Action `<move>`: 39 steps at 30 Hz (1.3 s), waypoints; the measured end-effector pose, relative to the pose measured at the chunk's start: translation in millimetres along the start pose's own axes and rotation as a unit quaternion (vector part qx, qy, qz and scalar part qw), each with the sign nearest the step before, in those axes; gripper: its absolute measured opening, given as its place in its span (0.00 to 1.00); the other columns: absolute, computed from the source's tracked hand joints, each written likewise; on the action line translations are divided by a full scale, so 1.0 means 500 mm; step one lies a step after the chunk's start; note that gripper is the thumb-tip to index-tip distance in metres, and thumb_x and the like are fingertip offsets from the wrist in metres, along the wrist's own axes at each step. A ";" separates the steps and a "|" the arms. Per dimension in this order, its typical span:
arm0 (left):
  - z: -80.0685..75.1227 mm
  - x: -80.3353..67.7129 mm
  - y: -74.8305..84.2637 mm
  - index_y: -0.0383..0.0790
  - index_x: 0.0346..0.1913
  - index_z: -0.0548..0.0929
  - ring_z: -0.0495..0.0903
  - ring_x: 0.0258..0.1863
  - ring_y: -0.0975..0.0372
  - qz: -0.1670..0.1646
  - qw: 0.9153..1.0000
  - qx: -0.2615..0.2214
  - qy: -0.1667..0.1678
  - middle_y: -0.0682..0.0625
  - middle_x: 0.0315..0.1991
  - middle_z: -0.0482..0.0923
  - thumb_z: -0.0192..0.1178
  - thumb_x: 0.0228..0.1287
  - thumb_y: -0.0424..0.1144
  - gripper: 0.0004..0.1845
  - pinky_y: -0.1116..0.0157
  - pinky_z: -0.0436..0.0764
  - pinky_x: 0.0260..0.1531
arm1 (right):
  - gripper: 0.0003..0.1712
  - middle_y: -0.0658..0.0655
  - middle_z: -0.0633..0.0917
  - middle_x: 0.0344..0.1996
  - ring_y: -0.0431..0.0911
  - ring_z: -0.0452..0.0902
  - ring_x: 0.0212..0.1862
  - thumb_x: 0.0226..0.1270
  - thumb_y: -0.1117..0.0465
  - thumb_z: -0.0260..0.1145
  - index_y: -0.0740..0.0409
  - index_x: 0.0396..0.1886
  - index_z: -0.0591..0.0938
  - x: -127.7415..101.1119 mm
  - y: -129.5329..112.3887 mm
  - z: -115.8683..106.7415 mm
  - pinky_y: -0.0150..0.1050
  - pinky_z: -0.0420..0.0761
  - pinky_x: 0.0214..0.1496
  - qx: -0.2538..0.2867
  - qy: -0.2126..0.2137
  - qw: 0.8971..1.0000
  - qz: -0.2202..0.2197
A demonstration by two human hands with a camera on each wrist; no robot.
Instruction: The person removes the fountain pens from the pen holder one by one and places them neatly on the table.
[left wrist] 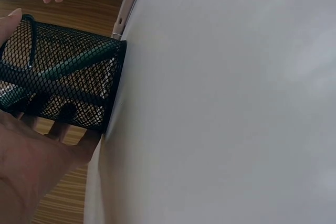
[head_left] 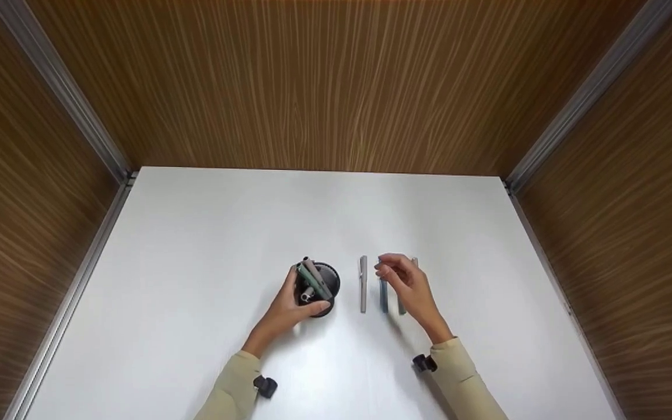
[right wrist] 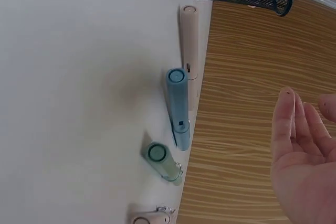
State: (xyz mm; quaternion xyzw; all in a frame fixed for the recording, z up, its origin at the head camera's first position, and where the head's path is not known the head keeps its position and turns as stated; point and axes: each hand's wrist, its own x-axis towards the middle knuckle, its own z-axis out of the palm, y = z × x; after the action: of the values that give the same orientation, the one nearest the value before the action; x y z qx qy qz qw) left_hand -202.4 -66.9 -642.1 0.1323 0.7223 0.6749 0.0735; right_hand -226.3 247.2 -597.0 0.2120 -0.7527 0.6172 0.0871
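My left hand (head_left: 285,308) grips a black mesh pen cup (head_left: 318,287) that stands on the white table (head_left: 207,245), with my fingers wrapped round its left side. The cup (left wrist: 63,77) holds several pens (head_left: 314,279), grey and green ones among them. My right hand (head_left: 397,274) hovers empty, fingers relaxed, just above a row of pens lying side by side: a beige pen (right wrist: 189,40), a blue pen (right wrist: 178,108), a green pen (right wrist: 161,162) and another beige pen (right wrist: 152,217). The right palm (right wrist: 304,156) faces the row without touching it.
Wood-grain walls (head_left: 336,81) with metal corner strips (head_left: 62,93) close the table in on three sides. Bare white tabletop stretches behind and to the left of the cup. Small black cameras sit on both wrists (head_left: 265,386).
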 end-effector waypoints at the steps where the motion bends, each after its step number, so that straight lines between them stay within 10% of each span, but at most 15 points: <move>1: 0.000 0.000 0.000 0.50 0.89 0.53 0.67 0.77 0.45 -0.003 1.000 0.000 0.001 0.40 0.80 0.66 0.80 0.64 0.47 0.58 0.42 0.64 0.75 | 0.14 0.66 0.88 0.50 0.52 0.88 0.50 0.84 0.71 0.64 0.73 0.62 0.82 0.000 -0.001 0.003 0.38 0.86 0.54 0.001 -0.001 1.000 -0.001; 39: 0.004 0.002 0.002 0.48 0.87 0.56 0.69 0.75 0.50 0.007 1.000 -0.005 -0.005 0.42 0.77 0.69 0.79 0.66 0.45 0.54 0.45 0.66 0.73 | 0.13 0.64 0.89 0.54 0.54 0.87 0.57 0.81 0.72 0.65 0.66 0.60 0.86 0.035 -0.071 0.160 0.47 0.83 0.62 0.034 -0.162 0.986 -0.008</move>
State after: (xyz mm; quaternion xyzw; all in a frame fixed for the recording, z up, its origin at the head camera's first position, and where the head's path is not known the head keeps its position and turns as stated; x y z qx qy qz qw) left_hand -202.8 -64.6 -641.4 0.1407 0.7174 0.6784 0.0728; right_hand -216.4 161.1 -576.3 0.3182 -0.7336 0.5992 -0.0387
